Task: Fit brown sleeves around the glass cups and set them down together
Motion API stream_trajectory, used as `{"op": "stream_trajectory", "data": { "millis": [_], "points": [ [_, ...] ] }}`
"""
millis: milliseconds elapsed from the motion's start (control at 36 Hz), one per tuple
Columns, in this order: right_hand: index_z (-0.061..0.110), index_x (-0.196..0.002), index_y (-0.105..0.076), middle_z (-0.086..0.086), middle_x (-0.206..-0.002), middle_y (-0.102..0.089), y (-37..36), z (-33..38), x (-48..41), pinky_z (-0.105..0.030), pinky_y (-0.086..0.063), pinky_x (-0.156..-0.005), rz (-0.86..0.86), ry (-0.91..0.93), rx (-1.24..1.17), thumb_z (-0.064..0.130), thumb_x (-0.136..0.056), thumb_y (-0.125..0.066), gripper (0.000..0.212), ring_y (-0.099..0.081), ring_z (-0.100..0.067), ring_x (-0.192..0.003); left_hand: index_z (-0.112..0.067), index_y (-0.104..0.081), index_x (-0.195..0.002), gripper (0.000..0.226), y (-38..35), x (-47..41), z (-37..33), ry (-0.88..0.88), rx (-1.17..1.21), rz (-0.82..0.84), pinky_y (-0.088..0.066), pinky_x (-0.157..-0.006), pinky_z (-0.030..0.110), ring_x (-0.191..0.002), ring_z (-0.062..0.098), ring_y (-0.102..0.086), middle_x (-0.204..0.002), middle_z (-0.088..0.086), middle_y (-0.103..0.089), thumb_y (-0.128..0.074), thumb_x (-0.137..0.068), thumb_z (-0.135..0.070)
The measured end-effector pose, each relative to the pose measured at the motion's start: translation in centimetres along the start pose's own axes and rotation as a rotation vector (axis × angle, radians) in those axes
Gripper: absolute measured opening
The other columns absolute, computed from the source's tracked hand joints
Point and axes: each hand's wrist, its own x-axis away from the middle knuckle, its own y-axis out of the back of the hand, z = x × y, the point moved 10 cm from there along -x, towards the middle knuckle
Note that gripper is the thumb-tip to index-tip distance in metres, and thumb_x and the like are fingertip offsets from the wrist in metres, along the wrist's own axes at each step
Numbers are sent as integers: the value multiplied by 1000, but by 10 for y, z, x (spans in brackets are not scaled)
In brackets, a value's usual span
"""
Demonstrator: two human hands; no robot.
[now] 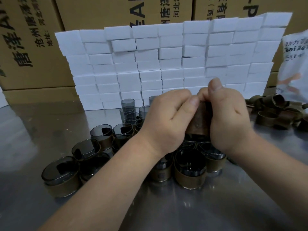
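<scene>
Both my hands are raised over the middle of the table and grip one glass cup with a brown sleeve [198, 125] around it. My left hand [168, 117] holds its left side with curled fingers. My right hand [228, 114] curls round its right side, thumb up. The cup's rim points toward me. Below and left stands a cluster of sleeved glass cups [190, 170], another sleeved cup [60, 177] at the front left. Bare grey glass cups [128, 109] stand behind them. A heap of loose brown sleeves [273, 112] lies at the right.
A wall of stacked white boxes [166, 64] runs across the back of the steel table [216, 205]. Large cardboard cartons [33, 47] stand behind it. A white printed bag [295, 60] sits at the far right.
</scene>
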Motion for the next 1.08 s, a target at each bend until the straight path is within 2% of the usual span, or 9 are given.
{"op": "stream_trajectory", "data": {
  "millis": [56,194,361,472,583,695,778,972,1083],
  "points": [
    [1,-52,-41,5,-46,-37,0,-4,1,-20,-29,-45,2,-15,-16,49,-84,-32,59,-35,-7,-45,-38,-45,-54,37,-6,1,2,24,53,44,-27,-51,17,-50,0,-36,-50,-16,-38,-37,-89,-32],
    [-13,-52,-38,-14,-46,-34,-4,-1,6,-25,-28,-43,17,25,23,44,-87,-30,67,-34,-20,-44,-45,-62,-62,45,-10,4,4,51,163,70,-32,-52,15,-53,-3,-44,-52,-21,-48,-33,-92,-28],
    [-2,-51,-35,0,-45,-32,-1,-2,7,-22,-26,-43,1,10,26,45,-86,-32,59,-30,-11,-44,-38,-56,-53,45,-11,6,9,92,176,42,-30,-50,17,-49,0,-40,-49,-16,-42,-38,-93,-28],
    [-6,-51,-36,-17,-46,-32,-2,-1,8,-33,-25,-44,7,-4,21,46,-85,-32,62,-31,-30,-47,-29,-49,-55,38,-11,9,10,109,176,20,-29,-51,23,-50,7,-39,-52,-10,-41,-37,-90,-31],
    [0,-49,-33,-7,-45,-29,0,2,7,-28,-25,-44,10,9,36,45,-85,-32,58,-29,-20,-45,-29,-47,-51,42,-9,8,8,104,162,-2,-29,-49,22,-48,4,-38,-49,-12,-39,-39,-92,-28],
    [-9,-51,-35,-18,-48,-31,0,5,8,-29,-25,-45,18,27,49,43,-87,-31,63,-30,-26,-47,-28,-44,-47,46,-10,10,12,118,158,-21,-27,-49,21,-47,3,-36,-47,-13,-37,-38,-93,-23],
    [-1,-53,-38,-5,-45,-32,3,5,7,-28,-26,-45,3,14,57,46,-86,-31,58,-31,-18,-46,-14,-38,-48,46,-10,9,11,116,154,-27,-25,-49,26,-48,9,-32,-49,-7,-33,-38,-89,-34],
    [0,-50,-35,5,-44,-33,1,-3,7,-19,-28,-45,16,-39,52,40,-91,-34,57,-31,-7,-44,-19,-31,-49,43,-6,13,17,150,169,-96,-24,-49,29,-49,11,-31,-50,-5,-32,-40,-88,-36],
    [15,-44,-46,11,-40,-39,5,4,3,-15,-29,-46,-21,-48,-11,41,-90,-35,54,-36,-3,-43,-16,-37,-50,46,-3,9,12,118,249,-132,-30,-50,30,-50,11,-36,-50,0,-36,-33,-87,-41]
  ]
}}
